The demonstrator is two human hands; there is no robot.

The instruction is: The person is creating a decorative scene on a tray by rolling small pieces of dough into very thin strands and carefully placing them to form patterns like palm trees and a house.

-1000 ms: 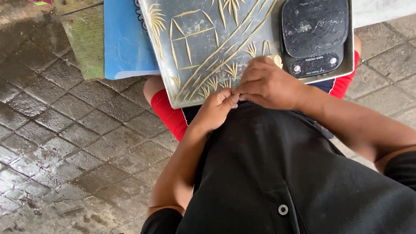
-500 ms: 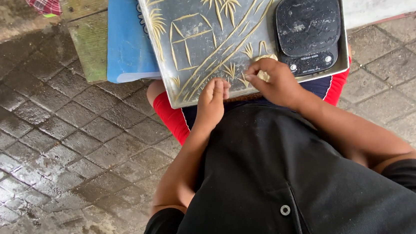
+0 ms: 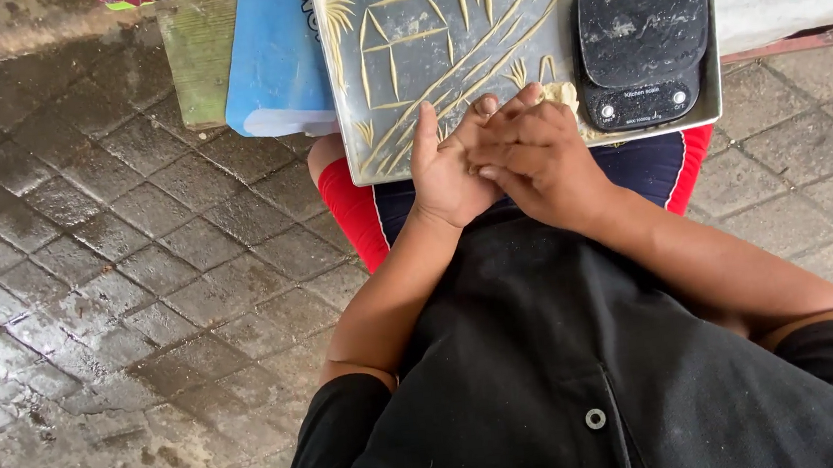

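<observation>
Both hands meet at the near edge of a metal tray (image 3: 440,41) that rests across the person's lap. Farthest left lies wet grey paving (image 3: 88,273), and above it a blue plastic board (image 3: 271,66) sits just beside the tray's left edge, partly under it. The tray is grey with raised golden decoration: a small house shape and palm trees.

Next comes the left hand (image 3: 446,166), its forearm rising from the lower left with the elbow bent and the wrist straight. Its palm faces right, the thumb points up over the tray's rim, and the fingers are laid flat against the other hand, not curled around anything.

Pressed against it, the right hand (image 3: 540,158) comes in from the lower right, forearm slanting across the black shirt (image 3: 569,371). Its fingers are bent and lie over the left hand's fingers. Just beyond its knuckles, a pale lump of dough (image 3: 561,97) shows on the tray, touching the fingertips; whether the fingers pinch it or only rest against it cannot be told.

Right of the dough, a black kitchen scale (image 3: 642,34) sits on the tray's right part, its button strip toward the person. Red and dark blue shorts (image 3: 652,168) show under the tray's near edge.
</observation>
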